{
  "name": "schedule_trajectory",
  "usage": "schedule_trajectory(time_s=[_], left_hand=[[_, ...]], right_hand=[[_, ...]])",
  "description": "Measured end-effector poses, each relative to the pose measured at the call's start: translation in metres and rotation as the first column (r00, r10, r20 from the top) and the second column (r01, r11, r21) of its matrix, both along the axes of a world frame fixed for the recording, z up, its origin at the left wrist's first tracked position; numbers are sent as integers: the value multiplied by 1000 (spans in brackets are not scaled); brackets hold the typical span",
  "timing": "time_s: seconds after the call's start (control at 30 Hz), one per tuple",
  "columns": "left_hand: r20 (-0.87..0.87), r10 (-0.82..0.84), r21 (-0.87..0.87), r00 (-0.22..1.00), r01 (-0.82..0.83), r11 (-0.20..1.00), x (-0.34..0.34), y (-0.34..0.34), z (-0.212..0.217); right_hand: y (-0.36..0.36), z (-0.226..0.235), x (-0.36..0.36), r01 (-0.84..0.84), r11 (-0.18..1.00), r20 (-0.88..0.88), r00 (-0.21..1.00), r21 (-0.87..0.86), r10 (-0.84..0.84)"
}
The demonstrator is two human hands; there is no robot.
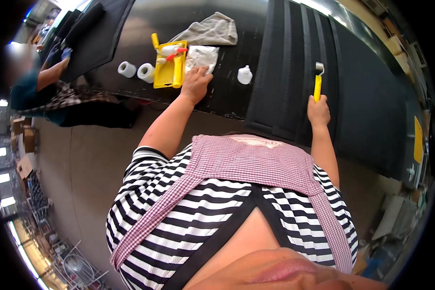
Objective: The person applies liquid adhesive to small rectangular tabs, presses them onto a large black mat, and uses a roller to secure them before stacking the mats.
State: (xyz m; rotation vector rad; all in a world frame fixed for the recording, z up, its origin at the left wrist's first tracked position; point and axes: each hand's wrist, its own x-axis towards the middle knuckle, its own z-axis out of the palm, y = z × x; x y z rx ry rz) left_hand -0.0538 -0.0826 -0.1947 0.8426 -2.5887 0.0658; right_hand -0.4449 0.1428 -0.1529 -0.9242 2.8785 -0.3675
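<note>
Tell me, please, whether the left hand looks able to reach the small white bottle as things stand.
Probably yes: the left hand is at the crumpled silvery wrapper, and only dark tabletop seems to lie between it and the small white bottle.

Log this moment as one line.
left hand: at crumpled wrap | right hand: holds roller over black sheet | tray: left of wrap

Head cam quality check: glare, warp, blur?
Head view: white glare along the far edge, sheen on the dark table; head view: fisheye warp, black surround; head view: co-worker's head smeared, while the yellow-handled roller in the right hand looks fairly sharp.
</note>
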Motion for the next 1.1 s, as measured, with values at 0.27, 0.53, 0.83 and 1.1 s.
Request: schedule_trajectory(time_s=[0.27, 0.53, 0.83, 1.1], left_hand=[[-788, 517, 601, 333, 241, 762, -10, -29, 25], [-676, 472, 516, 565, -94, 851, 0, 16, 18], [-152, 127, 330, 980, -71, 941, -4, 20, 34], [-580, 678, 810, 451, 227, 541, -6, 1, 16]], right_hand=[[21, 12, 13, -112, 961, -114, 990, -251, 85], [19, 8, 39, -398, 743, -259, 917, -538, 304], [-6, 19, 113, -525, 529, -43, 735, -667, 677], [-19, 4, 150, -512, 531, 337, 426, -675, 840]])
